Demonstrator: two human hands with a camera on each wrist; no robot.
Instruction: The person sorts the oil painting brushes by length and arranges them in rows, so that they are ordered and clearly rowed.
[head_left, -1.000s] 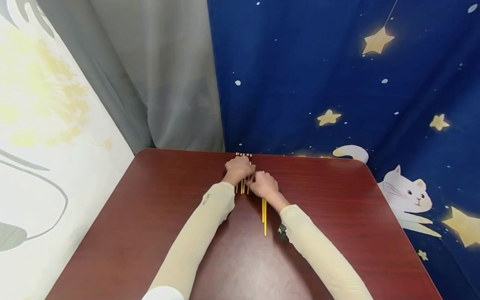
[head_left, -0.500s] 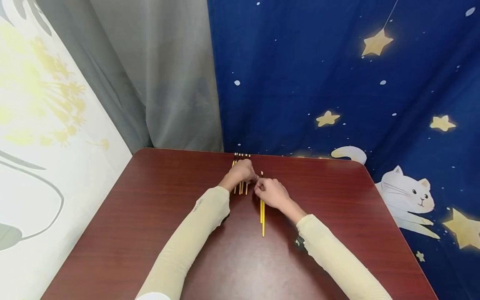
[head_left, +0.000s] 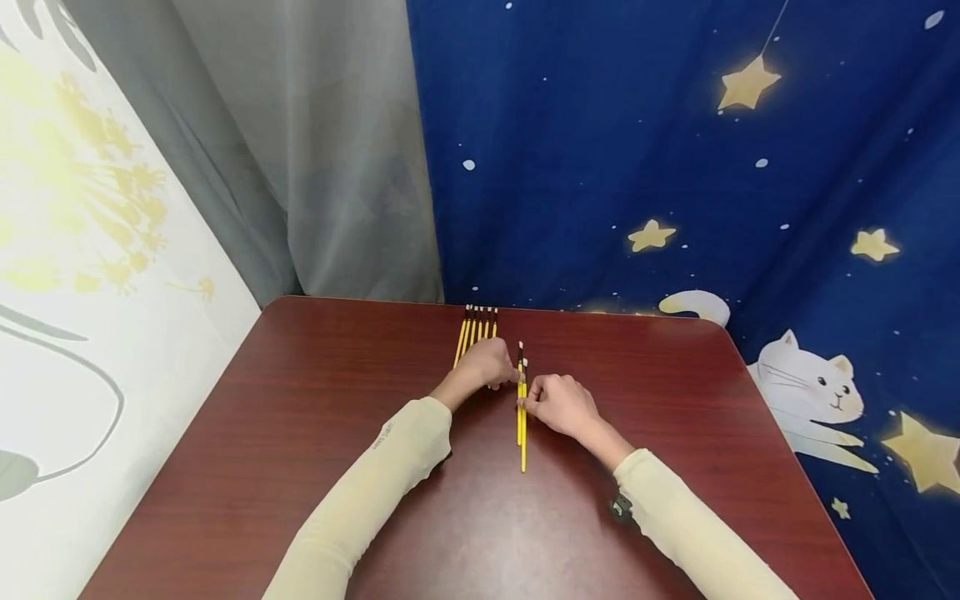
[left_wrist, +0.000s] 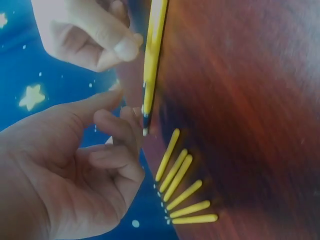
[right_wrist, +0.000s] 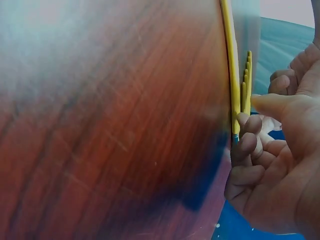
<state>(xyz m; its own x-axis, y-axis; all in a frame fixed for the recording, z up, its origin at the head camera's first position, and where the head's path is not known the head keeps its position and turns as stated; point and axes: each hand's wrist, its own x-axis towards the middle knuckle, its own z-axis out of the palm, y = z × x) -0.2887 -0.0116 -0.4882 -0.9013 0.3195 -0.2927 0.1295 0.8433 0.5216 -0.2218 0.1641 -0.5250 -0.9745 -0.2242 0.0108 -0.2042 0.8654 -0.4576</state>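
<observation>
Two yellow-handled paintbrushes (head_left: pixel 522 433) with black necks and pale tips lie side by side on the table. My left hand (head_left: pixel 483 364) crosses a fanned row of several more such brushes (head_left: pixel 468 332), its fingertips reaching the upper part of the pair. In the left wrist view that left hand (left_wrist: pixel 80 165) has its thumb apart from loosely bent fingers, close beside a brush neck. My right hand (head_left: pixel 562 404) is on the other side, fingertips at the pair's handles. From the right wrist view, its bent fingers (right_wrist: pixel 250 167) meet a brush edge; whether they pinch it is unclear.
The reddish-brown tabletop (head_left: pixel 337 358) has rounded far corners. Behind it hang a grey curtain (head_left: pixel 360 167) and a blue star-patterned curtain (head_left: pixel 562 167). A white patterned panel (head_left: pixel 112 358) stands at the left.
My left hand has moved right and nearer, uncovering the row's upper ends. My right hand has slid nearer and slightly right, baring the pair's tips. The pair has barely moved.
</observation>
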